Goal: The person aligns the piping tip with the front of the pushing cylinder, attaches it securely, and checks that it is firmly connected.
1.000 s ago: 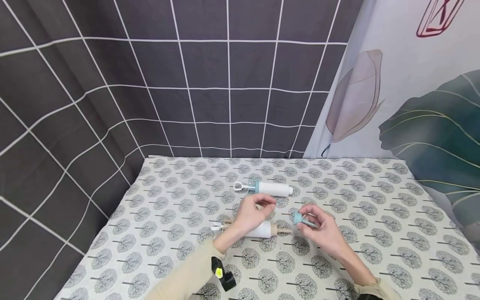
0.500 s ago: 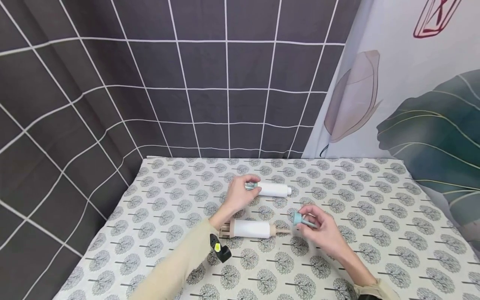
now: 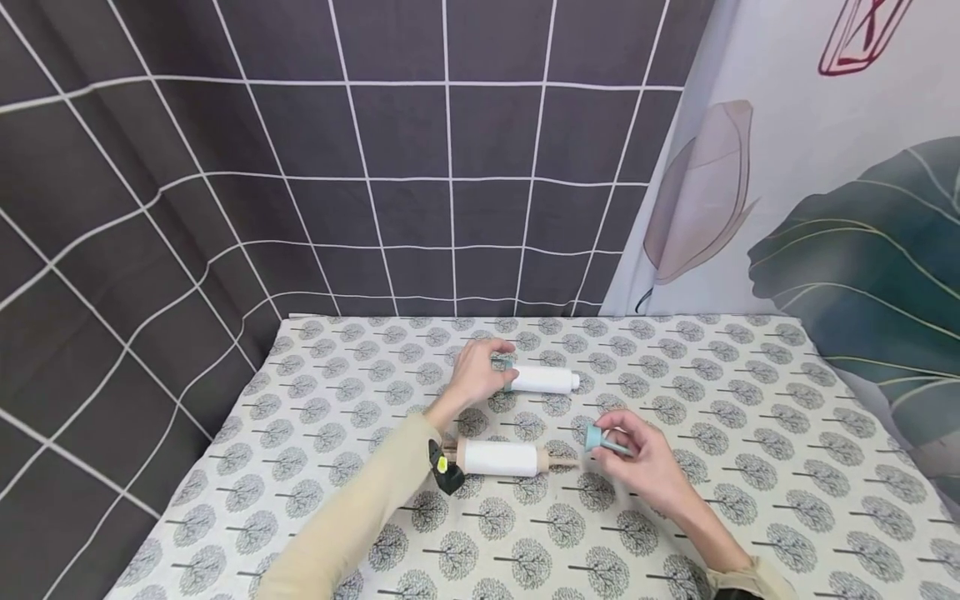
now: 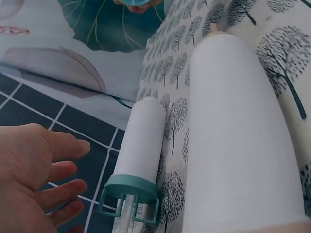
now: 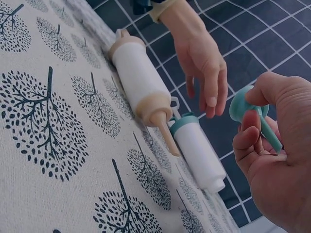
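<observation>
My right hand (image 3: 645, 462) pinches a teal nozzle cap (image 3: 593, 437) with a narrow spout, its wide end toward the left. The cap's round body (image 5: 240, 103) shows between thumb and fingers in the right wrist view. My left hand (image 3: 474, 373) hovers by the teal-collared end of a white syringe-like tube (image 3: 542, 380), fingers spread apart. In the left wrist view those fingers (image 4: 58, 194) stand beside the teal collar (image 4: 131, 187) and its plunger rod, holding nothing. Nearer lies a thicker white syringe (image 3: 501, 458) with beige ends and a beige spout, its left end partly behind my left forearm.
A cloth printed with trees (image 3: 337, 500) covers the table. Behind it hangs a dark curtain with a white grid (image 3: 405, 208). At the right is a pale curtain with a leaf pattern (image 3: 862, 233).
My left hand has moved left and away from me, from above the beige syringe to the teal-collared end of the far tube. The right hand keeps its grip on the nozzle cap.
</observation>
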Tool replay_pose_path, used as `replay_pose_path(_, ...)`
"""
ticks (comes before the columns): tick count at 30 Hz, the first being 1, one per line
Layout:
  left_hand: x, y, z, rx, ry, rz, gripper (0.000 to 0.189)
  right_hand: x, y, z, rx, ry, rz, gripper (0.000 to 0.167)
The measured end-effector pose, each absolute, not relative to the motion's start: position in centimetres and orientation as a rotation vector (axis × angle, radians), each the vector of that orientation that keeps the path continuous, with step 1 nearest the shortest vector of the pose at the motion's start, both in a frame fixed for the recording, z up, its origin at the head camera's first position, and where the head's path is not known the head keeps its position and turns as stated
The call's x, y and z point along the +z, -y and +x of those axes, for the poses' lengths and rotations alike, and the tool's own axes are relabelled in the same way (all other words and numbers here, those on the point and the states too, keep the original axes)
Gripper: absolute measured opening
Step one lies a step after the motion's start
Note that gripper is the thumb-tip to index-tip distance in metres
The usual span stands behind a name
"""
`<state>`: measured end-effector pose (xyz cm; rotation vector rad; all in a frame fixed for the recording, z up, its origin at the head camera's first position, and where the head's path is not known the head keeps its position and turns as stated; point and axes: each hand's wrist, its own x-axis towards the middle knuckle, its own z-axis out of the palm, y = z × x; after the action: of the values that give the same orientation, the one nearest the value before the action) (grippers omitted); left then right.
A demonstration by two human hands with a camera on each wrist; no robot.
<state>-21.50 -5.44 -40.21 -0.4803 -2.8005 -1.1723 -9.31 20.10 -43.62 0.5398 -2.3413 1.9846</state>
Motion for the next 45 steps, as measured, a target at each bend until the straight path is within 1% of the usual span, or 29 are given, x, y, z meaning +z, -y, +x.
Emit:
replay_pose_path(5, -40.4, 5.2, -22.2, -1.221, 2.843, -0.458, 0.045, -43.5, -20.1, -9.3, 1.972, 2.348, 0.545, 0.034)
replay_pose_path(14, -40.8, 5.0, -23.2, -1.160, 2.925, -0.423, 0.047, -43.4, -20.1, -9.3, 1.962, 2.398, 0.480, 0.031)
replay_pose_path(21, -41.1, 4.7, -23.8, -1.174, 2.980, -0.439, 0.049, -43.6, -20.2, -9.3, 1.986, 2.380, 0.477, 0.031)
replay_pose_path(30, -41.6, 4.2, -24.0, -1.210, 2.999, -0.458, 0.046, -43.7, -20.3, -9.3, 2.009, 2.358, 0.496, 0.031)
replay_pose_path(37, -41.8, 4.0, -24.0, -1.135, 3.010, -0.447, 0.043, -43.6, -20.2, -9.4, 1.995, 2.374, 0.472, 0.031)
replay_pose_path(45, -41.7, 3.7, -23.9, -1.120, 3.027, -0.441, 0.047, -43.7, -20.2, -9.3, 1.995, 2.377, 0.457, 0.033)
